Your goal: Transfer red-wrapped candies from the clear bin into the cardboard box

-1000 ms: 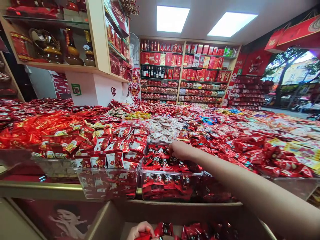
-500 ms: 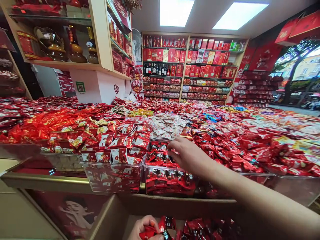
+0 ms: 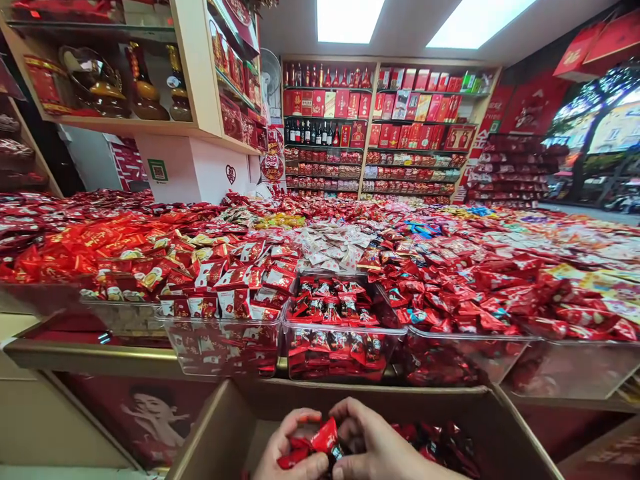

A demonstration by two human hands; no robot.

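Note:
Both hands are together over an open cardboard box (image 3: 240, 427) at the bottom of the view. My left hand (image 3: 287, 447) is curled round a few red-and-black wrapped candies (image 3: 323, 440). My right hand (image 3: 375, 443) cups the same small bunch from the other side, its fingers bent against the wrappers. More wrapped candies (image 3: 445, 447) of a similar look lie in the box, partly covered by my right hand. Just beyond the box stands a clear plastic bin (image 3: 345, 330) with red-and-black candies in it, filled lower than the bins beside it.
To the left is a clear bin of red-and-white packets (image 3: 233, 297); to the right, bins heaped with red wrapped candies (image 3: 460, 300). White packets (image 3: 333, 248) pile up behind. A gold-edged counter rail (image 3: 125, 360) runs along the front. Shelves (image 3: 375, 133) stand at the back.
My right hand has come down from the clear bin to the box and now meets my left hand around the candies. The left hand stays over the box. The view has shifted slightly.

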